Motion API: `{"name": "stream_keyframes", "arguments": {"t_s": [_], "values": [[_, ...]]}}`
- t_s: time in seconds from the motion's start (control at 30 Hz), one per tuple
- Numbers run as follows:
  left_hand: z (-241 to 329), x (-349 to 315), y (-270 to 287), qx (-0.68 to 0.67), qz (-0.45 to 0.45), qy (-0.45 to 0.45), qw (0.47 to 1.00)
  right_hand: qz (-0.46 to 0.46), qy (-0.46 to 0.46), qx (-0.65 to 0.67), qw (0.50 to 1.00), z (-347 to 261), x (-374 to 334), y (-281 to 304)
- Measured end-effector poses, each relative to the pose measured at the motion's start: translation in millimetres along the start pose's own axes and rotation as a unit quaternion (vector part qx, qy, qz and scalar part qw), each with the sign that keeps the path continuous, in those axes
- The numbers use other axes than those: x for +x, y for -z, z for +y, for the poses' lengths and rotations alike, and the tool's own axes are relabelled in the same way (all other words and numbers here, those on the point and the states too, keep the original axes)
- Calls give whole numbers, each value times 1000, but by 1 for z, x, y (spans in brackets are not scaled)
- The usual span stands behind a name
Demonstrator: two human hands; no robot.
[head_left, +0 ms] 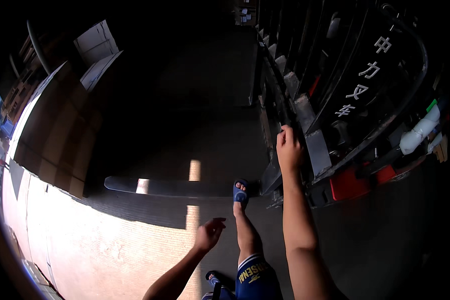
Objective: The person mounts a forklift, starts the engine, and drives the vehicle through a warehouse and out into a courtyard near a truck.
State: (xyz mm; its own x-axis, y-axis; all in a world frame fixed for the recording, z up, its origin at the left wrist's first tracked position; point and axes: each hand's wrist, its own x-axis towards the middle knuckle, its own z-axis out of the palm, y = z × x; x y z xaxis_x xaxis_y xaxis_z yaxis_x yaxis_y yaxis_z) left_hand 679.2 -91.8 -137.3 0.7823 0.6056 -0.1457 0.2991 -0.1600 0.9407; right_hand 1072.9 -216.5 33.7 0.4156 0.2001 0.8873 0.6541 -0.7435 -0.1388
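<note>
My right hand is at the black front carriage of a forklift, its fingers curled closed against a dark part there. What they grip is lost in shadow. My left hand hangs over the floor, loosely bent with the fingers apart and nothing in it. A long flat fork reaches from the carriage to the left, low over the floor. One of my feet, in a blue slide sandal, is on or right beside the fork's root; I cannot tell which.
Tall cardboard boxes stand at the left, with a white carton beyond. Behind the carriage rises the forklift's mast, with a red body part and a white wrapped bundle. Bright sunlight covers the floor at lower left; elsewhere is deep shadow.
</note>
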Motion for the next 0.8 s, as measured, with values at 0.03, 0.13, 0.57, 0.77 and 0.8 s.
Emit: {"name": "stream_keyframes", "arguments": {"t_s": [0.03, 0.13, 0.57, 0.77, 0.8], "values": [[42, 30, -25, 26, -30, -75, 996, 0, -45, -4, 999, 1, -6, -6], [126, 90, -90, 41, -30, -197, 979, 33, 18, 26, 999, -5, -20, -6], [-44, -132, -19, -69, 8, 201, 977, 3, 34, 22, 999, 0, -16, -34], [-170, -276, 83, -5, 117, 271, 956, -47, 119, 26, 991, 11, -9, -60], [-184, -302, 96, 20, 127, 311, 942, -56, 117, 27, 991, 19, -11, -62]]}}
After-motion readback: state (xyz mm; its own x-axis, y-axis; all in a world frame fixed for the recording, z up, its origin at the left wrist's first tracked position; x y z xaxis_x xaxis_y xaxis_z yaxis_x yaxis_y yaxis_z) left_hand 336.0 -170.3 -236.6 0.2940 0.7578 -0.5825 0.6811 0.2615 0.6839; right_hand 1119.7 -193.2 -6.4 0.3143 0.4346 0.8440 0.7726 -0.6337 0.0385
